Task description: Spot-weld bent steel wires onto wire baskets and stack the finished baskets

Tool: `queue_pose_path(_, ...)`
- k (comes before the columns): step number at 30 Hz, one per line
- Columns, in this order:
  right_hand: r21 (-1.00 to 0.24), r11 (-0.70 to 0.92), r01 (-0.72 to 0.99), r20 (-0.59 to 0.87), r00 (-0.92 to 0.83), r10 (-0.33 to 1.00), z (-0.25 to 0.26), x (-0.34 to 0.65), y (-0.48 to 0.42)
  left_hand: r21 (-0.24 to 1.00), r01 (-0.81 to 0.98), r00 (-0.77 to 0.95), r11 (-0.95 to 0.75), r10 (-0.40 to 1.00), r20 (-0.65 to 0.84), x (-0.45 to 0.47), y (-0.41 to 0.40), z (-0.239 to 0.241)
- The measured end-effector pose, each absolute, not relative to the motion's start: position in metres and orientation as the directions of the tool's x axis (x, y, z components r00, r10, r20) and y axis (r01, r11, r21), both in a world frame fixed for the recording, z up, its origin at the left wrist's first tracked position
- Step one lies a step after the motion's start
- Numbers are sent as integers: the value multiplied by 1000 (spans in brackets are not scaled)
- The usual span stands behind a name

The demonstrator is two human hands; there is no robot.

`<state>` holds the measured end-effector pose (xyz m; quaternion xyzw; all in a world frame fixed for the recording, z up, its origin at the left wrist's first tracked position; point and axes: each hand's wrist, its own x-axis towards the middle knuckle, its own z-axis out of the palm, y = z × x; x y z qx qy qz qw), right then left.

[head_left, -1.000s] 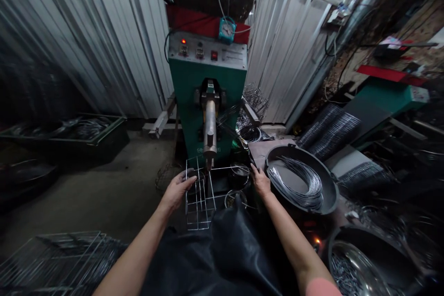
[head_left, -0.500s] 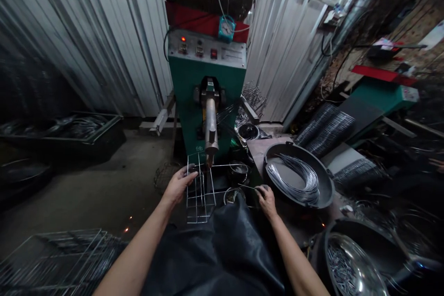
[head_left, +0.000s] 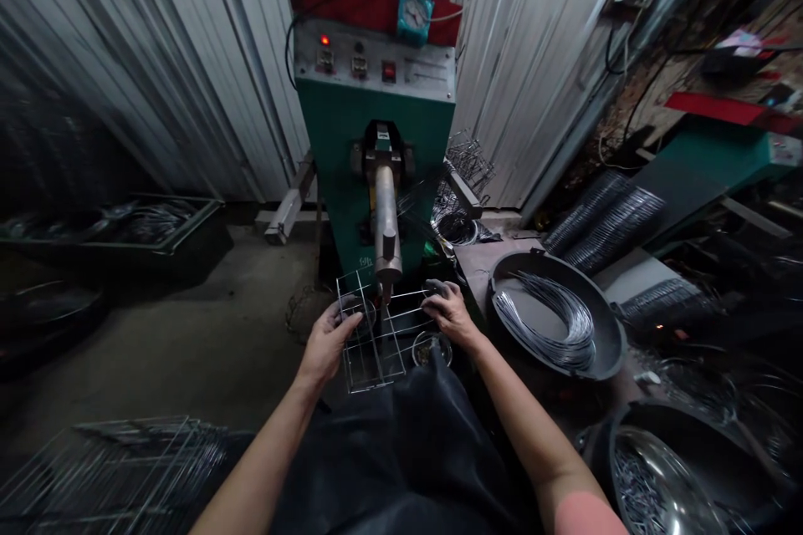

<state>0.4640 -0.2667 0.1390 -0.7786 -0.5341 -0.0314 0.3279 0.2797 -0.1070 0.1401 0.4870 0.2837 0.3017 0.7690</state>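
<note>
Seen from the head camera, the left hand (head_left: 326, 344) grips a wire frame (head_left: 376, 382) under the electrode (head_left: 386, 217) of a green spot welder (head_left: 332, 167), the right hand (head_left: 450, 313) rests on its far end, hold unclear, while wire hoops (head_left: 552, 326) remain in a black pan (head_left: 618, 343) and a stack of wire frames (head_left: 138, 460) lies lower left.

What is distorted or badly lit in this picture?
In the head view, the wide lens bends the corrugated metal wall toward the frame edges; shadow darkens the wire racks at lower left; the stainless steel bowl at lower right shows bright glare.
</note>
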Motion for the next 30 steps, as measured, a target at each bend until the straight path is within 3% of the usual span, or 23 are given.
queue_pose_path(30,-487,-168,857,374,378,847,136,490,-252,905,-221,637,364,756,-148,291,-94,136)
